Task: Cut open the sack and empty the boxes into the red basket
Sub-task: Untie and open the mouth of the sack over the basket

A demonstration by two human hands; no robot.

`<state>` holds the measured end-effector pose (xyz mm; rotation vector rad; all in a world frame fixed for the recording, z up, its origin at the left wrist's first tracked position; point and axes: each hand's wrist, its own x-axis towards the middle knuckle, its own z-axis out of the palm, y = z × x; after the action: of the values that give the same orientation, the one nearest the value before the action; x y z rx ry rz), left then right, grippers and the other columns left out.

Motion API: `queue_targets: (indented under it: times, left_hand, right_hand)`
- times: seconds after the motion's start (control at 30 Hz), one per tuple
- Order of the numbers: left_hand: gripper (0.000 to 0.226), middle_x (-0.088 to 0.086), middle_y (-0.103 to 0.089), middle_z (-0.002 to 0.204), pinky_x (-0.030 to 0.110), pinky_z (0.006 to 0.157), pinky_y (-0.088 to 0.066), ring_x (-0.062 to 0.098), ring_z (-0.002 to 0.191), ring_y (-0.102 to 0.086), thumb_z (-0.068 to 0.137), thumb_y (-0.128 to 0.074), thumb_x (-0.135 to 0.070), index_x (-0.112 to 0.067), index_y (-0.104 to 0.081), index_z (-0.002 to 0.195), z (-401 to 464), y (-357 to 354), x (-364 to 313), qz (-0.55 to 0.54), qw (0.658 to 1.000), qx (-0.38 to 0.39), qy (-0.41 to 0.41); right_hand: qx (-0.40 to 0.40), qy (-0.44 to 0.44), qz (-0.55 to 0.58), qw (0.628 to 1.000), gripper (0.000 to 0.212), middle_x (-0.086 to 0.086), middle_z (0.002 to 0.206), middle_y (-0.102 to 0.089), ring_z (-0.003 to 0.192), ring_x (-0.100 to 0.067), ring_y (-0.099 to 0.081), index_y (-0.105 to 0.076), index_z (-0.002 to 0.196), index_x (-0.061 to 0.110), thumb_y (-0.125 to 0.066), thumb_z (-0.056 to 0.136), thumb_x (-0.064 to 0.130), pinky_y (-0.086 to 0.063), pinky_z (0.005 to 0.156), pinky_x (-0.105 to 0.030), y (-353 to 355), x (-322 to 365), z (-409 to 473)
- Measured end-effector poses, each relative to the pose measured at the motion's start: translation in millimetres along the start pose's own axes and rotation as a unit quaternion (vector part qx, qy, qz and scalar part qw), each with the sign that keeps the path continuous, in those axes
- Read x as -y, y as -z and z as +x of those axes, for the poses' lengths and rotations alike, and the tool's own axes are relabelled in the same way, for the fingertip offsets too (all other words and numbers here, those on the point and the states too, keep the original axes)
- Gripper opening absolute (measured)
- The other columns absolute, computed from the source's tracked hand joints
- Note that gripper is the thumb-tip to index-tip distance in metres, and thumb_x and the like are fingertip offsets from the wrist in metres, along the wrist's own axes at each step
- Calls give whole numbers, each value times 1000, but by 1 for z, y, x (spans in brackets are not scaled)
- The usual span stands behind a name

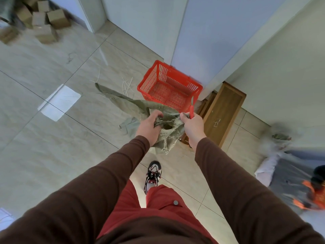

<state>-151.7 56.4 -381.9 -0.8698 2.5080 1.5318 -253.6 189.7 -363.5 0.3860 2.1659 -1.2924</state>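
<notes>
Sacking, a limp grey-green woven sack (140, 106), hangs in the middle of the view, bunched between both hands above a pale tiled floor (52, 138), with one loose corner trailing out toward ten o'clock. At one o'clock from the sack, the red basket (168, 85) stands on the floor against a white wall corner, and only its mesh bottom shows inside. A low wooden bench (225, 110) lies at three o'clock from the sack, just beside the basket. Far off at eleven o'clock, a heap of brown cardboard boxes (44, 22) sits on the floor, well apart from the basket. The left hand (149, 125) has its fingers curled tight into the gathered cloth. The right hand (191, 127) grips the sack's other edge and, in the same fist, clamps a red-handled knife (191, 108) whose blade points up toward twelve o'clock in front of the basket. Thin white strands (126, 85) lie scattered on the tiles at eleven o'clock from the basket. A laced shoe (153, 175) shows at six o'clock below the sack.
</notes>
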Motion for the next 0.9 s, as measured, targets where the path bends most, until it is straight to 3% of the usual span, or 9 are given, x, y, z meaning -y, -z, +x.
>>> queue_targets:
  times: [0.1,0.17,0.3,0.4,0.47,0.6,0.7,0.8,0.9]
  left_hand:
    - [39,-1,-72,104,28,78,-51,22,88,-67,94,-52,-8,-30,-68,122,2,-4,0,61,997,43,36]
    - [26,6,-72,98,29,75,-44,30,94,-66,97,-51,-14,-18,-72,110,5,-7,0,124,988,71,55]
    - [20,8,-64,83,29,71,-38,30,85,-61,93,-51,-4,-10,-70,95,4,-8,-1,109,989,79,58]
    - [20,8,-62,81,28,69,-38,28,80,-58,94,-50,0,-6,-70,96,2,-8,0,95,991,76,62]
    - [19,7,-62,80,28,68,-36,26,77,-56,95,-50,-1,-6,-69,94,1,-9,1,92,991,75,65]
    - [22,7,-63,79,30,66,-40,27,76,-58,96,-48,-3,-11,-68,90,-3,-8,2,73,992,66,74]
    - [19,10,-60,91,34,79,-47,31,90,-61,95,-52,-5,-6,-71,97,-5,-8,3,78,994,53,57]
    - [19,8,-45,104,35,94,-39,30,104,-49,93,-57,-8,-4,-73,103,-6,-7,8,107,993,40,19]
    - [22,11,-52,123,35,102,-33,32,117,-45,94,-59,-12,-8,-72,110,-5,-5,11,116,992,54,16]
  right_hand:
    - [22,27,-23,999,21,-1,82,-62,74,-17,-58,-61,83,17,-69,100,28,-47,70,-33,4,1,-2]
    - [35,53,-88,994,19,-3,86,-69,75,-18,-62,-67,87,17,-69,100,30,-53,72,-39,10,1,-3]
    - [37,123,-254,959,32,5,100,-62,77,-14,-64,-47,122,21,-62,102,41,-48,62,-31,30,13,-16]
    - [109,160,-283,939,23,-2,94,-59,57,-11,-54,-34,122,22,-43,107,36,-43,47,-30,39,33,-37]
    - [191,172,-383,887,15,-3,84,-60,54,-13,-57,-42,120,15,-39,110,27,-52,46,-34,40,42,-53]
    - [270,77,-551,786,23,-13,88,-73,65,-24,-71,-52,125,4,-41,105,1,-63,59,-35,36,39,-69]
    - [255,46,-584,769,27,-12,79,-70,58,-23,-64,-61,114,1,-36,102,-1,-56,52,-32,32,37,-65]
    - [253,39,-586,769,29,-8,69,-60,52,-20,-56,-63,114,-1,-36,103,-1,-46,44,-27,26,36,-59]
    - [260,19,-570,779,25,-8,69,-56,51,-20,-53,-60,110,0,-35,106,2,-42,41,-25,21,38,-55]
